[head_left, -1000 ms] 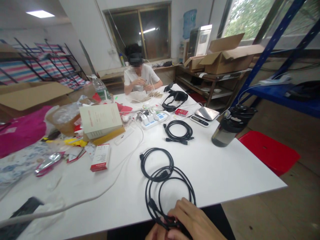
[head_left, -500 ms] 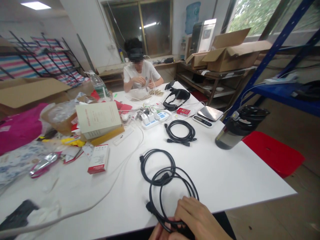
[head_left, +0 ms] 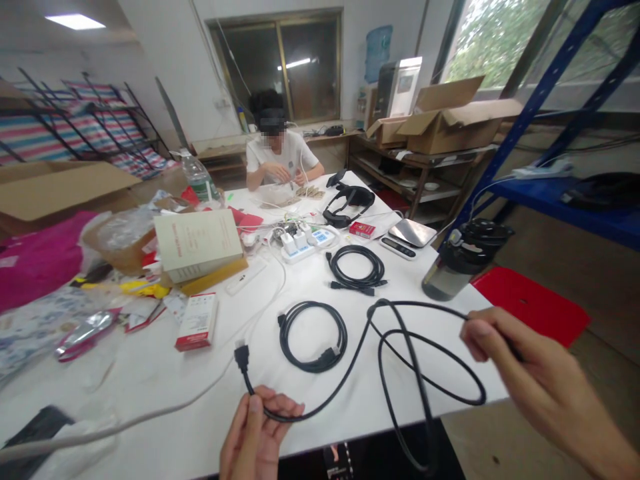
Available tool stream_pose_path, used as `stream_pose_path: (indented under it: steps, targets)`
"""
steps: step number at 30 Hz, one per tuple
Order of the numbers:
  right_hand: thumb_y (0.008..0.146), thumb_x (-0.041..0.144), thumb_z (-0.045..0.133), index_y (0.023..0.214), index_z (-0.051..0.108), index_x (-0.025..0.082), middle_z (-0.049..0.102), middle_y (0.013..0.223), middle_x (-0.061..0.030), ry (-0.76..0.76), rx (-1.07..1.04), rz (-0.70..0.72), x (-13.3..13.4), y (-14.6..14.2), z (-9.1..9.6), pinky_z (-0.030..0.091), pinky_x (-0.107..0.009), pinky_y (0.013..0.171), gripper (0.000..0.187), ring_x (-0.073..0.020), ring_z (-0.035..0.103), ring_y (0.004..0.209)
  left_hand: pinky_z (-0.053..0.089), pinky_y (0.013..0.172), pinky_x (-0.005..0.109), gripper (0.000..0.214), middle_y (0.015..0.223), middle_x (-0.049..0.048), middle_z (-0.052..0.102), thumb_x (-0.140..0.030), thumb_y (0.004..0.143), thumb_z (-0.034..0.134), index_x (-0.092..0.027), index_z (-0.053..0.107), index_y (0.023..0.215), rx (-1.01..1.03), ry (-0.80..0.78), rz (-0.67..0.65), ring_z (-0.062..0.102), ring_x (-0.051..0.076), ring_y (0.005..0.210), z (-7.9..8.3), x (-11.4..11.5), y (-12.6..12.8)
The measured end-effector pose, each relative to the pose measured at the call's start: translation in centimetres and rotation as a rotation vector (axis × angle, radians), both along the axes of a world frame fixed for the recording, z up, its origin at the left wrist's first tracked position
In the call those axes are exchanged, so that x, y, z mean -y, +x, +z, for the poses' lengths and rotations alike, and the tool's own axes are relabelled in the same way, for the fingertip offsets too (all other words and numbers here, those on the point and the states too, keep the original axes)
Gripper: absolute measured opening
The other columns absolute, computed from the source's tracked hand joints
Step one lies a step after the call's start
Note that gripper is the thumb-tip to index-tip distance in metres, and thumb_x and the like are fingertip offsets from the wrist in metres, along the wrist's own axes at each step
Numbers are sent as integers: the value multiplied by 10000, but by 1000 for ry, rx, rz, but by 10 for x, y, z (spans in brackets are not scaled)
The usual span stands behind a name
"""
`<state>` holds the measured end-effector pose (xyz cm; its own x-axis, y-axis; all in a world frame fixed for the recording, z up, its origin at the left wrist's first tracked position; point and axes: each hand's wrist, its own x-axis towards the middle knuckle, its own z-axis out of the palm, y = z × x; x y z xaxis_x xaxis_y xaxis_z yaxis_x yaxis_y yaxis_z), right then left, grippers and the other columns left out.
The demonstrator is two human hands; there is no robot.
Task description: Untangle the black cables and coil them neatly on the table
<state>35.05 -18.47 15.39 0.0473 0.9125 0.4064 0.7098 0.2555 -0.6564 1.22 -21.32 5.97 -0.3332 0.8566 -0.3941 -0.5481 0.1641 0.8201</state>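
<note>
A black HDMI cable [head_left: 345, 380] stretches between my two hands in loose, crossing loops. My left hand [head_left: 260, 427] pinches it just below its plug, which points up and away from me. At the right, my right hand [head_left: 520, 367] is closed around another stretch of the same cable, and the end beyond the fist is hidden. Part of a loop hangs past the table's near edge. Between and beyond the hands lies a coiled black cable [head_left: 286, 340] with its plugs showing. Farther back rests another coiled black cable [head_left: 350, 288].
The white table [head_left: 165, 400] carries a power strip [head_left: 310, 244], a kitchen scale [head_left: 413, 233], a dark-lidded bottle [head_left: 463, 260], a headset [head_left: 350, 203], a red-and-white box [head_left: 198, 321] and a book [head_left: 200, 241]. A person [head_left: 283, 157] sits opposite. A red stool [head_left: 530, 303] stands right.
My hands have moved apart, left hand to the left and right hand to the right. The cable that was in a round coil between them is now pulled out into loose loops.
</note>
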Motion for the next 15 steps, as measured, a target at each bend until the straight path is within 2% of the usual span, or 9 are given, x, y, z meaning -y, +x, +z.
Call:
stream_pose_path:
  steps: [3,6,11,15]
  targets:
    - [1052,589,543,757,616,243,615,669,-50,112,30,-126,-5,30,24,431,-272,503,460,-149,581,565,691,840,458,487,851,55,766,-534,699,966,-176,743,943,6,56,-12,767,261,825,6,-22,-19]
    - [1016,641,575,785,659,249,654,725,-74,128,-8,-144,-4,36,32,456,-300,540,462,-185,616,618,692,831,468,503,887,64,779,-508,693,975,-170,730,973,45,84,11,774,260,835,8,-39,-21]
    - [1050,639,506,866,701,242,695,815,-74,-47,-62,-42,1,18,16,516,-316,623,479,-213,663,733,655,959,580,509,912,86,797,-477,719,978,-170,706,1020,146,142,-54,795,279,882,5,-58,-1]
    - [1077,609,479,887,671,236,717,877,-65,-65,-122,-38,3,16,7,531,-300,684,461,-198,669,792,624,1027,597,452,933,84,798,-465,782,942,-174,697,1026,178,177,-63,800,280,944,3,-67,6]
